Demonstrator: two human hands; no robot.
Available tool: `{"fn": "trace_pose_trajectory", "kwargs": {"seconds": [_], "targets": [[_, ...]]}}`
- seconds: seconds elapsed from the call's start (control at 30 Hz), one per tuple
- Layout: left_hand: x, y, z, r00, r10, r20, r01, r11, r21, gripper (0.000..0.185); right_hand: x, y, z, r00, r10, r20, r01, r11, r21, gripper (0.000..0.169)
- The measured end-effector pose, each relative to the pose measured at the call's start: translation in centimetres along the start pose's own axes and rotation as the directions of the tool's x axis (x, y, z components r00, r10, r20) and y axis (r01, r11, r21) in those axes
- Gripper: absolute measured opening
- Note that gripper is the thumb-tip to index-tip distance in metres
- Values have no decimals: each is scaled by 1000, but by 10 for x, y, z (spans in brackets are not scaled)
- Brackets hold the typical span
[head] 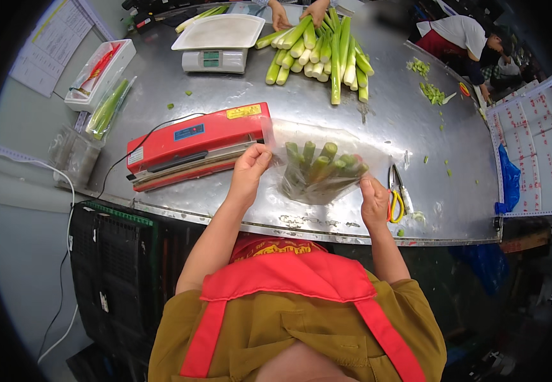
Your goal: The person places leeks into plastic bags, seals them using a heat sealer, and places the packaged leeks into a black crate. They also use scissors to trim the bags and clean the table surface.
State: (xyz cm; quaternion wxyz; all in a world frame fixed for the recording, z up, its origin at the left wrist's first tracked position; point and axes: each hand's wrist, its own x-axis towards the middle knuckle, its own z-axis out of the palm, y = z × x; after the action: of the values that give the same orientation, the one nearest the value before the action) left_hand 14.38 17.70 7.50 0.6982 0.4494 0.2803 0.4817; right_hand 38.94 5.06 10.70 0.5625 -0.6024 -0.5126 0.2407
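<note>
A clear plastic bag (281, 184) with several cut green stalks (323, 160) inside hangs between my two hands over the near side of the table. My left hand (252, 164) pinches its left upper edge, thumb against the fingers. At the right edge, my right hand (374, 196) grips the plastic. The cut stalk ends point up toward the bag's wide mouth. Just left of the bag lies a red impulse heat sealer (199, 138), its bar close to my left hand. Yellow-and-red-handled scissors (395, 205) and a white-handled knife (406, 198) lie right of my right hand.
On the metal table (429, 191) stand a digital scale (218, 45) and a pile of leek stalks (314, 55), which another person's hands (314, 12) touch. A white foam box (101, 71) and a bagged stalk (109, 110) lie left. Trimmings (431, 93) lie right; a second person (457, 40) bends beyond.
</note>
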Motion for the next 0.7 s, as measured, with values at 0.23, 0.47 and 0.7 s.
{"fn": "trace_pose_trajectory", "kwargs": {"seconds": [0.23,0.47,0.7], "targets": [[-4,42,28,993,-19,119,4,992,126,17,-4,15,-15,988,111,103,-115,993,33,37],[3,16,17,999,-5,-31,12,979,205,14,13,11,-15,993,20,120,-33,993,110,32],[12,11,8,990,-107,93,96,988,122,22,26,18,-17,956,81,283,-188,907,377,41]]}}
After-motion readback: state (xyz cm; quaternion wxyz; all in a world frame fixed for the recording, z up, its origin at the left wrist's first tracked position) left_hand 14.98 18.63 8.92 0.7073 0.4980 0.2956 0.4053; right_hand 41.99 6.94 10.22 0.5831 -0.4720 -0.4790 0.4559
